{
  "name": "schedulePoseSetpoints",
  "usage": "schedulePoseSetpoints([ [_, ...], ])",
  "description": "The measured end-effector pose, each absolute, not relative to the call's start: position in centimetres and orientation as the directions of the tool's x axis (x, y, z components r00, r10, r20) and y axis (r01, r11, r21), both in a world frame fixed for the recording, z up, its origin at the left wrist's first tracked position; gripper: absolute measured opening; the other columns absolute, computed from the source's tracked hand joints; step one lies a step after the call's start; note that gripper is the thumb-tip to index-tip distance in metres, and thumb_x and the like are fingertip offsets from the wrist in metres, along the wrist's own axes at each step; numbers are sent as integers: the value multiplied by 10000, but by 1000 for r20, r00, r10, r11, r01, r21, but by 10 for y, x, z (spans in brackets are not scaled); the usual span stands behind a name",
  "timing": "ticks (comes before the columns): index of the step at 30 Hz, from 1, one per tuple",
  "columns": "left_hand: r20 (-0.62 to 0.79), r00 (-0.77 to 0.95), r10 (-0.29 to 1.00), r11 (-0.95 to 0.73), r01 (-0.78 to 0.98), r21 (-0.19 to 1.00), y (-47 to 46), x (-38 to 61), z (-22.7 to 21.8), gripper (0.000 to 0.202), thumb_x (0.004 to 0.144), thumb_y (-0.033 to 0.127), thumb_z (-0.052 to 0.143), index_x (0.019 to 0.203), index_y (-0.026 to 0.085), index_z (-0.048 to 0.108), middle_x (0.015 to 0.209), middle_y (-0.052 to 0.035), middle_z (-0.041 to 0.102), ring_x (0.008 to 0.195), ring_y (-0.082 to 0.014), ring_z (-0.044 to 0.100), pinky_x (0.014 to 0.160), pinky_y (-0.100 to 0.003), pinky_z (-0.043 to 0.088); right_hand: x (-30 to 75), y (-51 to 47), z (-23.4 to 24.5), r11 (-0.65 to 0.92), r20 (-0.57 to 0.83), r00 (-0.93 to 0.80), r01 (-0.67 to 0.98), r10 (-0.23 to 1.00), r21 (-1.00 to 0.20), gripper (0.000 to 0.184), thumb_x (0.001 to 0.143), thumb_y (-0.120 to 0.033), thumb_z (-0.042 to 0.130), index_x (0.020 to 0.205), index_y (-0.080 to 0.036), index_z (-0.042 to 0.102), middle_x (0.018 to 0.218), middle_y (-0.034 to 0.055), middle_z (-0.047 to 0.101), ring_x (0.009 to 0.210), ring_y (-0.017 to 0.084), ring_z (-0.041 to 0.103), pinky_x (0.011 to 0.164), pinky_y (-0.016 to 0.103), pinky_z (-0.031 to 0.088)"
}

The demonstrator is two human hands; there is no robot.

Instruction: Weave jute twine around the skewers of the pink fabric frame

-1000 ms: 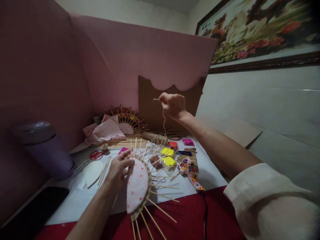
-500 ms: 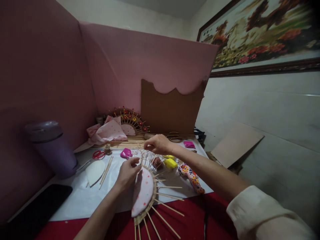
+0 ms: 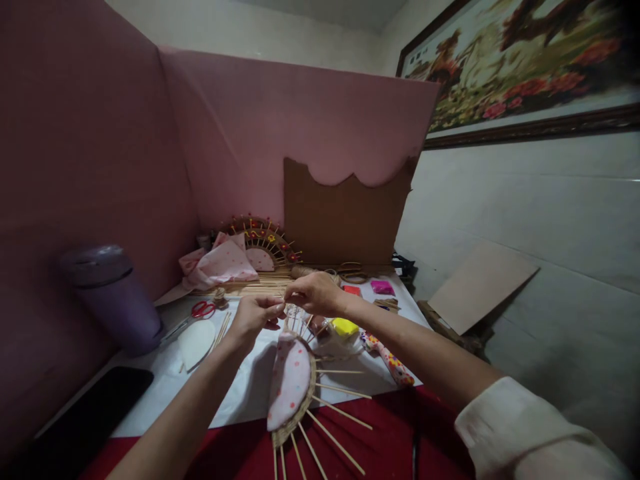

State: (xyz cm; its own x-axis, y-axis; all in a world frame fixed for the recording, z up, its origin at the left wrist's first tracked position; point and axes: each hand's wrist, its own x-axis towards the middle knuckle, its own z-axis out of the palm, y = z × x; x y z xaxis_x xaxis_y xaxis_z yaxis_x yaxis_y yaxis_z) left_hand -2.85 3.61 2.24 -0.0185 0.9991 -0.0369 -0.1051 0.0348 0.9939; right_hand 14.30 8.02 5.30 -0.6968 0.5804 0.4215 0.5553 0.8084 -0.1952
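Observation:
A half-round piece covered in pink dotted cloth (image 3: 291, 383) stands on edge at the front of the table, its curved rim woven with twine (image 3: 311, 393). Thin wooden sticks (image 3: 336, 439) fan out from that rim. Beyond its far end, my left hand (image 3: 253, 320) and my right hand (image 3: 316, 293) meet with fingertips pinched together. What lies between the fingers is too small to make out, and the right hand's fingertips are partly hidden. Just below the hands, more stick ends (image 3: 295, 320) rise from the rim.
Red-handled scissors (image 3: 203, 309), a white oval pad (image 3: 197, 345), a purple bottle (image 3: 113, 300) and a black phone (image 3: 95, 413) lie left. Yellow clay (image 3: 345, 327), a pink packet (image 3: 383, 287) and flowered cloth (image 3: 387, 360) are right. Behind stand a decorated fan (image 3: 265, 243) and brown cardboard (image 3: 340, 220).
My left hand has lifted off the cloth-covered piece and moved up to my right hand, its fingers closing into a pinch. My right hand has stayed nearly in place. The view has shifted slightly.

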Motion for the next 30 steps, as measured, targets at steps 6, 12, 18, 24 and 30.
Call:
schedulePoseSetpoints([
  [6, -82, 83, 993, 99, -226, 969, 50, -38, 23, 231, 509, 210, 830, 617, 88, 666, 565, -65, 658, 457, -107, 560, 464, -225, 487, 141, 87, 41, 734, 492, -545, 518, 679, -439, 75, 799, -193, 601, 770, -157, 659, 615, -19, 621, 553, 79, 510, 542, 182, 331],
  [12, -79, 140, 987, 129, -391, 911, 42, -37, 7, 198, 584, 170, 796, 721, 87, 680, 638, -46, 660, 527, -87, 586, 517, -182, 499, 135, 94, 24, 683, 468, -508, 423, 723, -596, 78, 810, -205, 588, 782, -138, 613, 606, -27, 603, 529, 77, 543, 506, 170, 387],
  [18, -92, 113, 989, 135, -462, 877, 35, -36, 2, 159, 628, 161, 761, 751, 92, 689, 661, -45, 667, 552, -85, 589, 537, -180, 496, 135, 95, 18, 687, 480, -503, 410, 719, -599, 38, 764, -157, 619, 730, -146, 633, 581, -37, 585, 529, 72, 513, 517, 171, 363],
  [24, -109, 83, 991, 135, -474, 870, 37, -37, -4, 167, 633, 177, 769, 750, 96, 681, 657, -46, 663, 545, -87, 578, 481, -173, 458, 133, 89, 19, 711, 503, -504, 456, 702, -536, 55, 773, -168, 609, 743, -148, 650, 571, -41, 578, 520, 70, 478, 528, 177, 331],
  [30, -117, 32, 993, 118, -484, 867, 36, -37, -4, 165, 638, 170, 757, 769, 108, 678, 684, -34, 667, 557, -78, 573, 482, -162, 440, 134, 84, 24, 737, 509, -534, 504, 675, -450, 69, 767, -143, 601, 754, -168, 664, 593, -31, 603, 535, 79, 489, 555, 185, 322],
])
